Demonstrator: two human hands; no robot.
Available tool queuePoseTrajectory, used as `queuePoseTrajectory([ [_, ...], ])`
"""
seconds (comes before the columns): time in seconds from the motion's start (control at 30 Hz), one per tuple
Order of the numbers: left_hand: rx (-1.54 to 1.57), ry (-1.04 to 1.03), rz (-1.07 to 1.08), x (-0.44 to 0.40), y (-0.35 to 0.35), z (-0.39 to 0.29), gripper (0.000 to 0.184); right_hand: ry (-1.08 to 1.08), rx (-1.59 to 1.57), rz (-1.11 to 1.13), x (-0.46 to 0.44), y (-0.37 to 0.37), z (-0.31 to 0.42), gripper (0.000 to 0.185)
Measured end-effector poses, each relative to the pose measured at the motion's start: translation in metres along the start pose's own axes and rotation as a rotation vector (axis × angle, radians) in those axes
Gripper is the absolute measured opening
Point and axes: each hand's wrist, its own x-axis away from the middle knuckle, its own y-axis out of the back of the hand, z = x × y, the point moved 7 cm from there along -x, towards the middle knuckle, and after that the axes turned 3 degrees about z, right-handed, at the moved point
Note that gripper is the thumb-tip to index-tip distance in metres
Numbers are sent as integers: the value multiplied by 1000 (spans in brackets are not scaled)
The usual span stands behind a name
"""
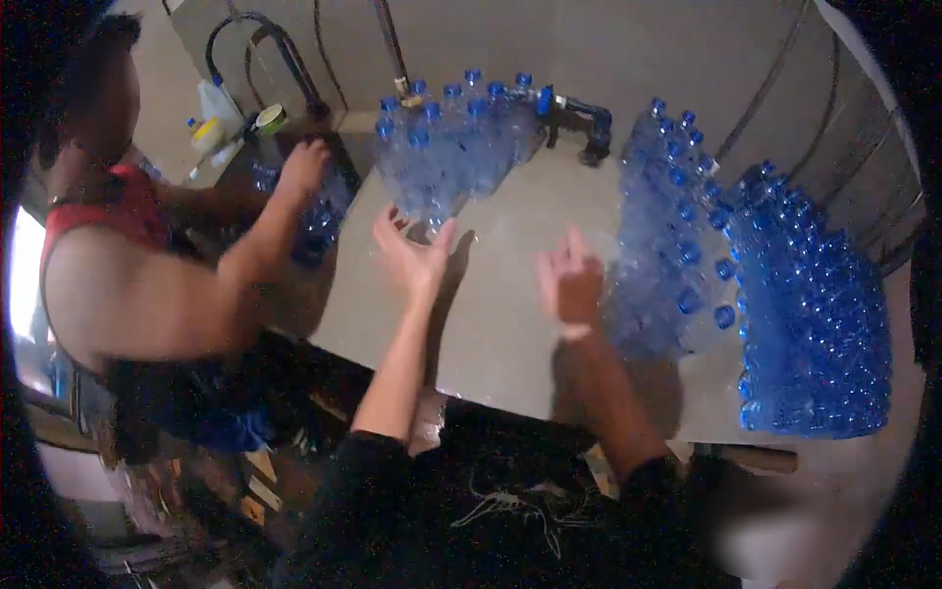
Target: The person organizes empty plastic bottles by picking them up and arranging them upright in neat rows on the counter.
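Observation:
My left hand (pixel 414 263) is raised over the counter, thumb and fingers apart. It is at the near edge of a group of clear bottles with blue caps (pixel 451 147), close to the front bottle; contact is hard to make out. My right hand (pixel 569 285) is over the middle of the counter, somewhat blurred, with fingers stretched out and nothing visible in them. Just right of it stands a second group of clear capped bottles (pixel 653 255). Several loose blue caps (pixel 724 316) lie beside that group.
A large block of blue-looking packed bottles (pixel 814 324) occupies the right end of the counter (pixel 500 334). A pipe with a tap (pixel 594 123) juts over the back. At left, a co-worker's arm (pixel 245 260) reaches over a dark sink (pixel 334 162) containing bottles.

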Motion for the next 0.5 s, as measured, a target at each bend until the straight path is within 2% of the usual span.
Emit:
queuePoseTrajectory([
  [0.03, 22, -10, -7, -7, -2, -5, 85, 260, -238, -216, -34, 0, 27, 50],
  [0.07, 53, -15, -6, -13, -8, -4, 86, 281, -149, -173, -86, 1, 58, 56],
  [0.17, 42, -53, -2, -25, -23, -10, 87, 380, 22, -169, -168, -19, 117, 53],
  [0.27, 99, -95, 0, -37, -34, -5, 78, 260, 255, 261, -200, -61, 109, 48],
  [0.3, 129, -93, 22, -41, -40, 7, 75, 311, 252, 231, -199, -57, 107, 42],
  [0.4, 177, -142, 116, -36, -36, 8, 66, 270, 344, 197, -179, 3, 96, 37],
  [0.43, 187, -166, 146, -33, -31, 4, 64, 176, 396, 164, -182, 25, 83, 35],
  [0.5, 292, -22, 351, -17, -40, 4, 62, 46, 504, 134, -199, 54, 45, 32],
])
